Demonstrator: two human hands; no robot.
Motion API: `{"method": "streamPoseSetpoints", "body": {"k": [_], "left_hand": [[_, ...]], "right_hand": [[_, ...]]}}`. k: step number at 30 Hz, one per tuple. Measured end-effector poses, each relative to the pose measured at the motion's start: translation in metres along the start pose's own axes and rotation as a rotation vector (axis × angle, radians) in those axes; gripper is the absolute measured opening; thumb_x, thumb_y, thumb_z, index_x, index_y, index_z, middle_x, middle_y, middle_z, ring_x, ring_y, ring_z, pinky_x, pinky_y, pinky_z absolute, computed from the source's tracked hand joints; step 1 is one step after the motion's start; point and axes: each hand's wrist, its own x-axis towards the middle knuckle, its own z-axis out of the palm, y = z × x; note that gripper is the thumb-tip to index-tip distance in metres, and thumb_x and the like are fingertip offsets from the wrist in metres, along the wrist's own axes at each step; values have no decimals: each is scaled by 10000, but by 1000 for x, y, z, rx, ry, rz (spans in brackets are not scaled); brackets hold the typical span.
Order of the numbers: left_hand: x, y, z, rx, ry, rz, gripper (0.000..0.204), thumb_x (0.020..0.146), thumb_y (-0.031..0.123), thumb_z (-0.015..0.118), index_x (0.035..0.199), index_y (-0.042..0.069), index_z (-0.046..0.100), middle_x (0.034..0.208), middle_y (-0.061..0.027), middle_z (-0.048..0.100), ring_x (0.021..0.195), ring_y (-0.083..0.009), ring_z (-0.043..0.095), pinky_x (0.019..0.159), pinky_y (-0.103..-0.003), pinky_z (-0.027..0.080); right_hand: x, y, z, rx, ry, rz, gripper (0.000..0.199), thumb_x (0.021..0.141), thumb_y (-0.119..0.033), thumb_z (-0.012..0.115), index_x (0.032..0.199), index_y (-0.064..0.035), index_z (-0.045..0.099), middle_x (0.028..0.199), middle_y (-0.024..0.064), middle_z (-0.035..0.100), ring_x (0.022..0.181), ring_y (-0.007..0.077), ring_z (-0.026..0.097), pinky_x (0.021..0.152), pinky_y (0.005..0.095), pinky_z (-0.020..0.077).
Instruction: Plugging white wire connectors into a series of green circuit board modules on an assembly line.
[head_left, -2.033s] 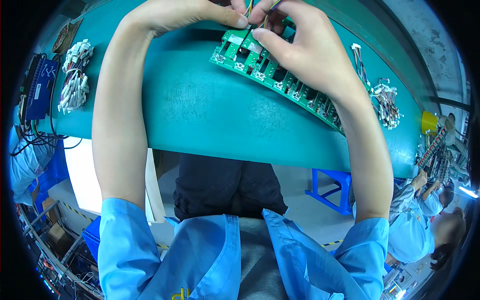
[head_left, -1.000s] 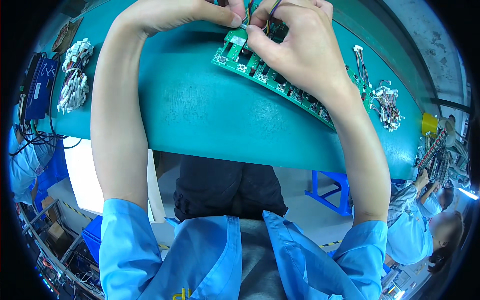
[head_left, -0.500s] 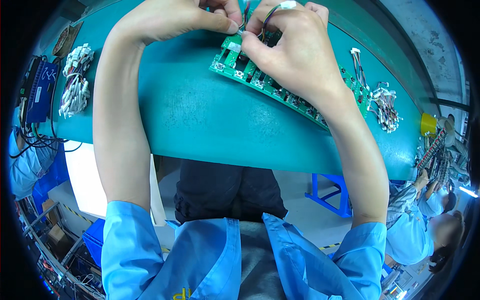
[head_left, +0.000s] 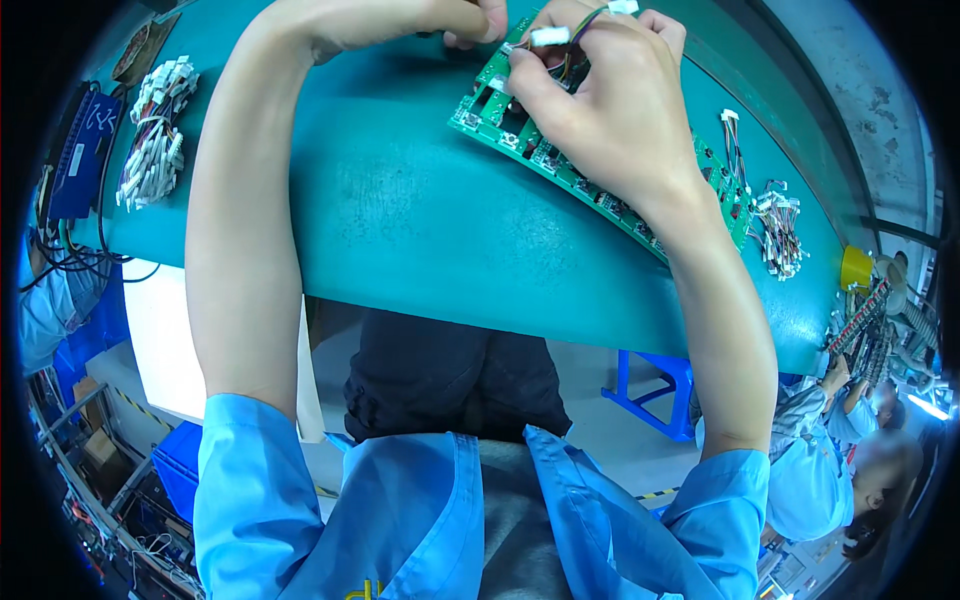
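Two hands at the green circuit board (head_left: 560, 165), far side of the teal worktop (head_left: 380, 220): my right hand (head_left: 610, 110) pinches a white wire connector (head_left: 550, 36); left hand (head_left: 440, 18) steadies, grip unclear. Step: plugging. Next, I judge: align with socket, press home.

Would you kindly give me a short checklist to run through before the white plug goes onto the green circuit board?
1. White plug pinched in right hand fingers: ok.
2. Green circuit board lying flat on the teal table: ok.
3. Left hand at the board's far end: ok, though partly cut off by the picture edge.
4. Plug lined up with its socket: cannot tell, fingers hide it.
5. Spare wire bundles clear of the board: ok.
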Motion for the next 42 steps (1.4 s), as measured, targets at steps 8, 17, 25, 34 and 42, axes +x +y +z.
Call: {"method": "streamPoseSetpoints", "body": {"k": [8, 17, 25, 34, 42], "left_hand": [[5, 17, 7, 226, -111, -158, 216, 886, 183, 629, 829, 12, 748, 750, -27, 659, 677, -109, 518, 635, -216, 417], [16, -9, -11, 30, -258, 73, 231, 883, 153, 589, 834, -3, 753, 751, -36, 659, 678, -110, 521, 643, -220, 422], [26, -41, -23, -63, -334, 340, 244, 875, 111, 542, 811, -3, 749, 753, -49, 667, 687, -125, 543, 666, -235, 446], [19, -20, -19, 77, -319, 163, 250, 860, 95, 531, 779, -5, 745, 743, -50, 668, 691, -131, 551, 679, -244, 458], [12, -4, -8, 207, -190, -15, 244, 842, 82, 527, 772, -1, 745, 737, -49, 668, 687, -134, 548, 677, -248, 457]], "right_hand": [[1, 9, -1, -16, 5, -95, 135, 814, -132, 658, 753, -66, 558, 803, 45, 630, 740, 231, 509, 872, 364, 302], [0, 5, 3, 72, 42, 6, 88, 832, -114, 640, 780, -45, 636, 747, 59, 642, 693, 221, 525, 880, 326, 350], [1, -1, -2, 85, -23, -8, 166, 872, -109, 690, 922, 35, 755, 805, 69, 684, 691, 139, 579, 646, 245, 461], [1, 3, 1, 172, 19, -104, 173, 872, -130, 694, 872, 36, 743, 786, 74, 690, 656, 139, 580, 591, 248, 456], [2, 3, -7, -160, 58, -309, 159, 882, -141, 694, 905, 12, 729, 826, 74, 694, 673, 132, 584, 598, 246, 445]]}}
